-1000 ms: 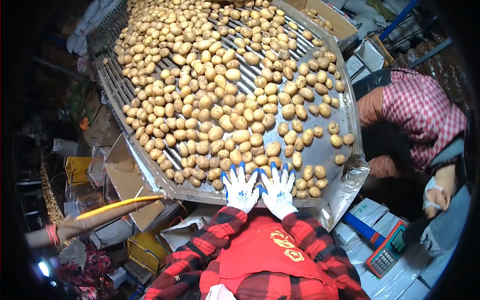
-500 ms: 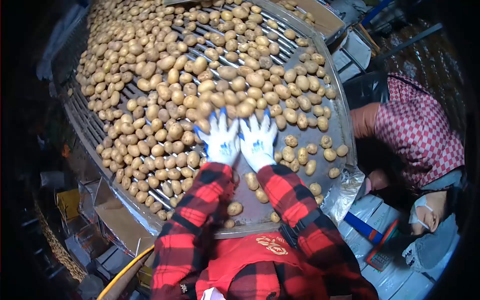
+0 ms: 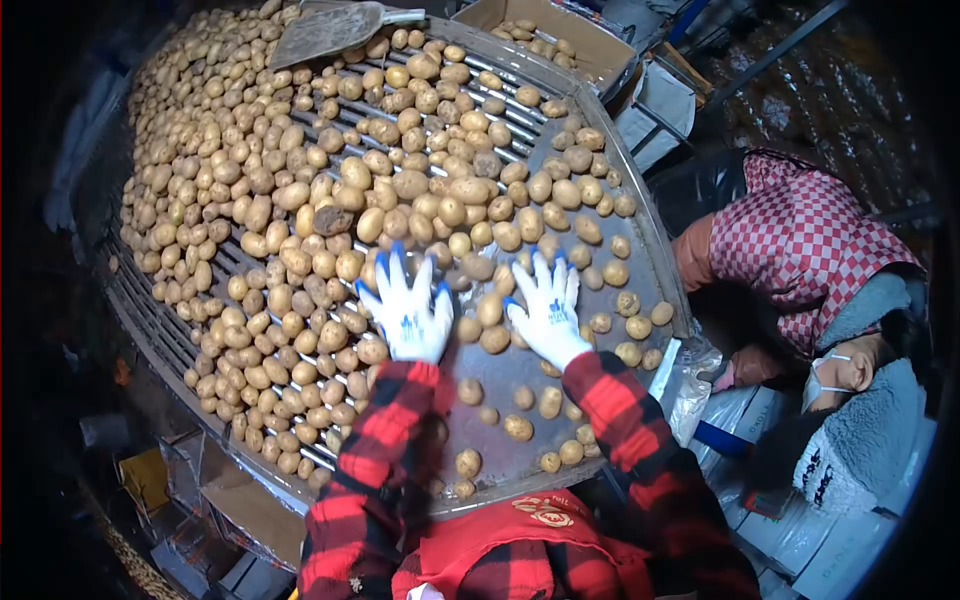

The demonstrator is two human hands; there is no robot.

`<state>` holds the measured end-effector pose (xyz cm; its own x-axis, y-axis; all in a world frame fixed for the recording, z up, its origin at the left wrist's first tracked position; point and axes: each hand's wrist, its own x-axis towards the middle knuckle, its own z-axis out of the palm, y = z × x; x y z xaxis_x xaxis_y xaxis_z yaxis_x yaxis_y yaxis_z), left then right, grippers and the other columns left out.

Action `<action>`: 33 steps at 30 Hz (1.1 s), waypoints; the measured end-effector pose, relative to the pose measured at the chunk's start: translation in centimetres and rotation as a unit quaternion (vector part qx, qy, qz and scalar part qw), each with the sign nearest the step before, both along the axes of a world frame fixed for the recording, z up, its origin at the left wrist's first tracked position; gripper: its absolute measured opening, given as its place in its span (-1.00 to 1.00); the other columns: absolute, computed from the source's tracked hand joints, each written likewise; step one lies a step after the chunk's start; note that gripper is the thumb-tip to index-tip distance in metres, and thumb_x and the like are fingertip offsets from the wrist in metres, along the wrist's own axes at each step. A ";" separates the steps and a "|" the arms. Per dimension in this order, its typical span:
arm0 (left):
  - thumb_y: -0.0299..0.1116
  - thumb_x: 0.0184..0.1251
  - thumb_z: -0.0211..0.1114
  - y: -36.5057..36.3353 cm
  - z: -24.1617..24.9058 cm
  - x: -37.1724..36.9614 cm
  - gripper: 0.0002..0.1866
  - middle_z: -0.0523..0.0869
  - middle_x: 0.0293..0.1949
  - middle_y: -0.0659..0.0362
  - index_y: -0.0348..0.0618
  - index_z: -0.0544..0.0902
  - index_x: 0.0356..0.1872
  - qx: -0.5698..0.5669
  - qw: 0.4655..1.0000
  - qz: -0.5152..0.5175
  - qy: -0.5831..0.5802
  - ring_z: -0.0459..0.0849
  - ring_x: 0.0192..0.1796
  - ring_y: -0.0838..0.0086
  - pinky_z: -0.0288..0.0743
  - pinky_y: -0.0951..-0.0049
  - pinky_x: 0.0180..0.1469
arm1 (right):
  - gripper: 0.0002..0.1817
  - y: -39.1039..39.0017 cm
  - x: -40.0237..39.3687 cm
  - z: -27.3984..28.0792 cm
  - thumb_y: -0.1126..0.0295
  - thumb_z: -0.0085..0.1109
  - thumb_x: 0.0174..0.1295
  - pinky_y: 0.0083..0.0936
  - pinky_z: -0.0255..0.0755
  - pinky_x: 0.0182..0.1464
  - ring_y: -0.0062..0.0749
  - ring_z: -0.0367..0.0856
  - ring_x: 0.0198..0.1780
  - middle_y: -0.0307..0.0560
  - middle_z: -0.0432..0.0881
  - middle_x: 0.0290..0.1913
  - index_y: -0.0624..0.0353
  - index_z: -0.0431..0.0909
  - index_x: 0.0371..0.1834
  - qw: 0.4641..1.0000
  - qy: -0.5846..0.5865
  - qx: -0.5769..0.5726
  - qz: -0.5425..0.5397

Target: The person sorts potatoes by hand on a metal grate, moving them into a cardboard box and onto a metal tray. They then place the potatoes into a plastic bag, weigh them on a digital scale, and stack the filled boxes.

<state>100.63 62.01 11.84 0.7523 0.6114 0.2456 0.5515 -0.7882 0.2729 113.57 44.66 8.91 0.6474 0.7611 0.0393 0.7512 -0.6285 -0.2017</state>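
Both my hands wear white gloves with blue fingertips. My left hand (image 3: 409, 312) lies palm down with its fingers spread, at the edge of a dense spread of potatoes (image 3: 300, 255). To its right, my right hand (image 3: 548, 312) is also flat with fingers apart, beside a few loose potatoes (image 3: 494, 339). Neither hand grips anything. A dark, dirt-caked potato (image 3: 332, 220) stands out above my left hand. The potatoes rest on a metal sorting table (image 3: 490, 425), part slatted bars and part smooth sheet.
A metal scoop (image 3: 330, 33) lies on the potatoes at the far side. Beyond the rim stands a cardboard box (image 3: 590, 45) holding potatoes. At the right a co-worker in a checkered top (image 3: 810, 230) leans near white boxes (image 3: 840, 550). Another cardboard box (image 3: 245, 510) sits lower left.
My hands have moved apart, the left going left and the right going right and slightly down. More loose potatoes lie between and below them. The view has shifted, bringing the scoop into sight.
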 end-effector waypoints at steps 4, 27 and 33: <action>-0.32 0.26 0.28 -4.3 0.4 -2.9 -0.59 0.44 0.37 -0.07 -0.05 0.64 0.15 -0.150 0.979 -0.046 -0.127 0.37 0.41 -0.05 0.14 -0.04 0.46 | -0.35 2.3 7.6 0.0 0.15 0.20 0.22 0.06 0.29 0.28 0.15 0.39 0.31 0.17 0.33 0.41 0.06 0.36 0.39 0.985 -0.030 0.140 -0.096; -0.19 0.55 0.10 -3.1 -2.3 3.2 -0.72 0.57 0.21 0.06 -0.14 0.58 0.06 -0.968 -0.059 0.029 -0.242 0.67 0.03 0.30 0.67 0.29 -0.06 | -0.71 7.5 24.6 1.6 0.33 0.05 0.31 -0.07 0.46 0.09 -0.09 0.60 0.07 -0.20 0.57 0.10 -0.30 0.69 -0.02 0.989 -0.015 -0.140 -0.041; -0.22 0.53 0.13 -0.8 0.7 6.1 -0.37 0.23 0.51 0.02 0.33 0.15 0.56 -0.967 0.063 -0.033 -0.245 0.51 0.34 0.15 0.62 0.36 -0.16 | -0.39 5.2 17.0 12.0 0.55 0.18 0.20 -0.43 0.42 0.25 -0.44 0.53 0.18 -0.10 0.55 0.25 0.22 0.41 0.39 0.788 0.607 0.097 0.034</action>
<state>106.68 61.16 12.50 0.9605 -0.1451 -0.2374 0.1154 0.9842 -0.1344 130.58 49.85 20.91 0.2550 0.8517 -0.4578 -0.0376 -0.4644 -0.8848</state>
